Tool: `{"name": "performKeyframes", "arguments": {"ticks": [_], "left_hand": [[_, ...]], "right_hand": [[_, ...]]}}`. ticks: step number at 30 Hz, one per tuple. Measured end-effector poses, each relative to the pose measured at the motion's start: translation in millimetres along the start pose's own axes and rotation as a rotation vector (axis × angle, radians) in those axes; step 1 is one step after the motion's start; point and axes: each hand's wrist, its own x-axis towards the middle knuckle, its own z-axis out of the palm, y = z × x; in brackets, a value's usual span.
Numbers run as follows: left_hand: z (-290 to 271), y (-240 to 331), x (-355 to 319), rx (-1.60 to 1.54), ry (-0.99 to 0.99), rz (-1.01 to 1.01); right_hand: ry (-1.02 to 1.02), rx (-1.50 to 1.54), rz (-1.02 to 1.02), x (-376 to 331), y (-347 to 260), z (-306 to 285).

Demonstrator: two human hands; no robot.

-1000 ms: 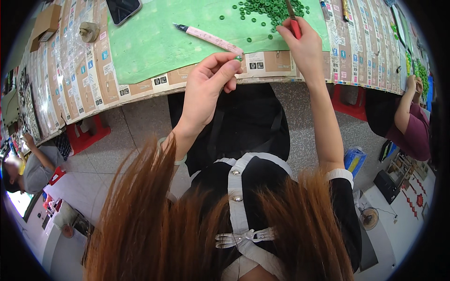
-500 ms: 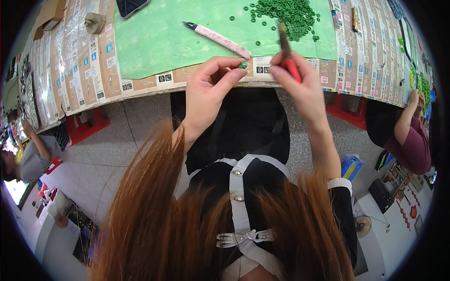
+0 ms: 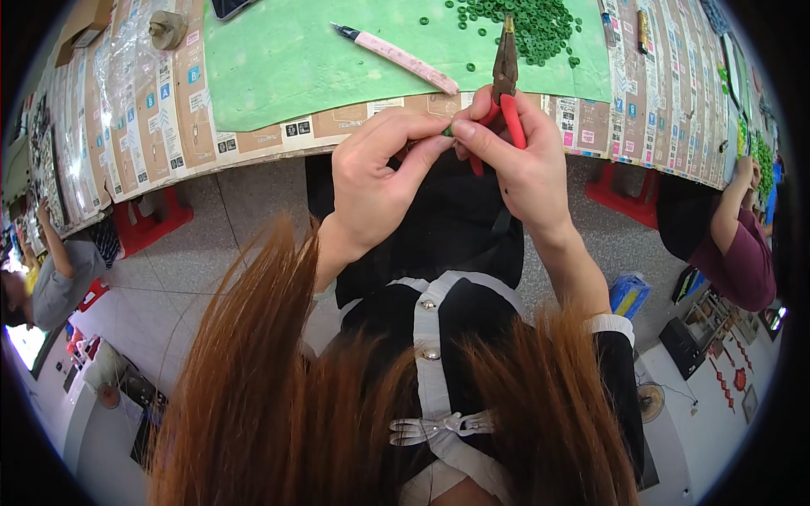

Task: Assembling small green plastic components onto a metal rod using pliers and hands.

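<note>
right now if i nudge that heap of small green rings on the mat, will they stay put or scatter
The green rings would probably scatter: they lie loose, with strays already apart from the heap. Being round, some may roll if tipped on edge, though the green mat looks flat. They seem light, since the left hand pinches one with fingertips alone.

Bare mat left of the knife — open passage. Right of it, the bead pile and raised pliers block the way — both hands close together at the surface edge.
</note>
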Motion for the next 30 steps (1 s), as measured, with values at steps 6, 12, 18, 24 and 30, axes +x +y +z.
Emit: {"name": "performKeyframes", "arguments": {"ticks": [6, 12, 18, 24, 30], "left_hand": [[2.8, -1.7, -4.4, -0.142, 0.016, -0.147], [-4.8, 3.6, -7.4, -0.292, 0.062, -0.476], [-16.5, -13.5, -0.4, -0.246, 0.092, -0.445], [-54.9, -25.9, -39.7, -0.221, 0.397, -0.542], [-185.9, -60.3, -98.1, 0.09, 1.173, -0.189]], "right_hand": [[0.005, 0.05, 0.071, -0.8, -3.2, -0.4], [0.286, 0.048, -0.1, -2.5, 3.1, -43.4], [1.054, -1.573, -0.245, 18.9, 21.2, -200.1], [0.934, -1.606, -0.365, 49.7, 44.1, -220.9], [0.705, -1.23, -0.897, 27.6, 7.0, -168.2]]}}
